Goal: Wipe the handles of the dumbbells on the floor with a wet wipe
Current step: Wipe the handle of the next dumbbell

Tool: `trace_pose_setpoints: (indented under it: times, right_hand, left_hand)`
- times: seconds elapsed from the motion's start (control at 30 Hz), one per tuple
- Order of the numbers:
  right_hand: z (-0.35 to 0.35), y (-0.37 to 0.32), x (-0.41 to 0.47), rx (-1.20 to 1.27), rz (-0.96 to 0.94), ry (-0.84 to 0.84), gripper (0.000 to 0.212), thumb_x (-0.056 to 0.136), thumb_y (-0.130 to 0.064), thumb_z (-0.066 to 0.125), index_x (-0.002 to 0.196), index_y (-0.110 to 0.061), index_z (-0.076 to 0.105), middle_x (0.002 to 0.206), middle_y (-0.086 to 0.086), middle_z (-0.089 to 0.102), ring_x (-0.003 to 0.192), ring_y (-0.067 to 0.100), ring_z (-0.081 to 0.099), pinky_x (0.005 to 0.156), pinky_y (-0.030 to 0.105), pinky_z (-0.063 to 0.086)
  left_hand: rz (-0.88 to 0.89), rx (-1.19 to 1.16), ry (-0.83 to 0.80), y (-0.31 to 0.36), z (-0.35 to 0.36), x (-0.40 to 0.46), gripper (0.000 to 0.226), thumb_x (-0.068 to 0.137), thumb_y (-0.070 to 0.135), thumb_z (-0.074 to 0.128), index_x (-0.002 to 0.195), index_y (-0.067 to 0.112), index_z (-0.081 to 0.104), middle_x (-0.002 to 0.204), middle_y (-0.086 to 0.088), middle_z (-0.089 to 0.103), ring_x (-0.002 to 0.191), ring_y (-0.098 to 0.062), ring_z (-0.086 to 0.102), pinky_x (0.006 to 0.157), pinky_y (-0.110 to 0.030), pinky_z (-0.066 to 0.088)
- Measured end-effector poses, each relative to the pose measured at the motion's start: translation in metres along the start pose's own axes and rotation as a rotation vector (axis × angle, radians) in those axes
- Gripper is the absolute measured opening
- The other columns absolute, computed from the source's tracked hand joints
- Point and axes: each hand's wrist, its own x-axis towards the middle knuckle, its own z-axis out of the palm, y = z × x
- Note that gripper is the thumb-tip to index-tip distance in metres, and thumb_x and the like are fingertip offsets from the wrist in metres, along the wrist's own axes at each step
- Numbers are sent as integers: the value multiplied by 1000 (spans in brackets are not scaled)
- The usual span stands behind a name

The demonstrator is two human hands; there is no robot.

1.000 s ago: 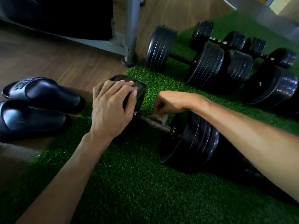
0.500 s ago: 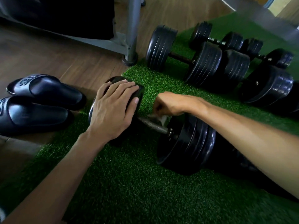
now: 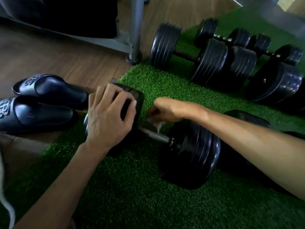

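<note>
The left hand (image 3: pixel 107 119) grips the near dumbbell (image 3: pixel 189 156) by its plate; the right hand (image 3: pixel 166 110) seemingly pinches a crumpled wet wipe (image 3: pixel 157 124) on its knurled handle (image 3: pixel 154 133).

— Where does the camera sit?
— On the person's head, tilted forward and down, close above the nearest dumbbell (image 3: pixel 189 156) on green turf (image 3: pixel 132 187).
— Any second view?
— Only this one.

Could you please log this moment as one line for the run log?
left hand: holds near dumbbell's end plate | right hand: grips wet wipe on handle | surface: green turf | step: wiping handle
</note>
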Motion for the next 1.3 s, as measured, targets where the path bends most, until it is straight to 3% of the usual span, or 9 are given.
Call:
trace_pose_setpoints:
  times: [0.13,0.33,0.43,0.53,0.77,1.0,1.07,1.23,1.3]
  right_hand:
    - [14,-10,6,118,-47,46,17,97,-23,63,106,-15,74,87,-10,67,79,12,64,73,28,53]
    - [-6,2,-8,-92,76,-336,22,95,-8,60,109,-15,75,95,-7,72,86,11,67,71,22,54]
    - [-3,3,2,-14,73,-134,12,96,-17,64,101,-18,74,80,-12,67,67,6,61,55,17,46]
    - [6,-3,15,110,31,103,11,97,-18,62,102,-15,72,85,-10,65,75,10,63,60,17,45]
    - [-8,20,0,-20,146,-334,17,92,-15,68,108,-17,75,84,-14,70,88,12,70,86,32,58]
    - [-8,11,33,16,164,105,18,95,-9,60,108,-5,73,96,7,75,79,21,70,70,32,59]
    - [-7,8,33,-6,180,69,21,93,-8,60,111,-5,72,99,9,75,82,23,69,67,28,55]
    - [-27,28,2,-54,230,-259,22,94,-13,66,114,-15,73,106,1,75,99,21,73,88,40,60]
    - [-26,38,1,-41,196,-150,15,93,-19,68,105,-18,76,98,-2,76,87,17,73,82,39,61]
  left_hand:
    - [24,-12,7,-2,-3,-8,16,96,28,60,98,17,71,107,-2,63,101,-24,55,87,-39,39]
    - [29,-23,40,-2,0,-7,18,98,26,59,98,16,74,106,-1,67,102,-23,59,87,-39,42]
    - [16,-4,48,0,3,-1,17,98,25,59,96,16,74,103,1,66,98,-23,58,85,-38,41]
    - [-9,2,15,3,7,9,18,97,27,58,93,17,73,101,2,65,95,-24,57,84,-40,42]
    - [-74,37,-92,7,18,33,21,96,32,56,92,18,72,100,4,64,97,-23,54,84,-40,39]
    - [-102,81,-175,7,38,61,28,96,35,52,93,17,74,102,2,66,100,-23,54,87,-41,39]
    - [-106,76,-213,8,46,72,30,96,35,51,93,16,74,102,1,67,100,-25,55,87,-42,40]
    - [-27,-2,-192,0,40,67,29,100,35,49,94,18,72,104,2,71,101,-25,63,94,-42,39]
    - [44,-19,-137,-7,37,43,29,101,33,48,111,21,73,120,4,70,119,-20,61,106,-41,35]
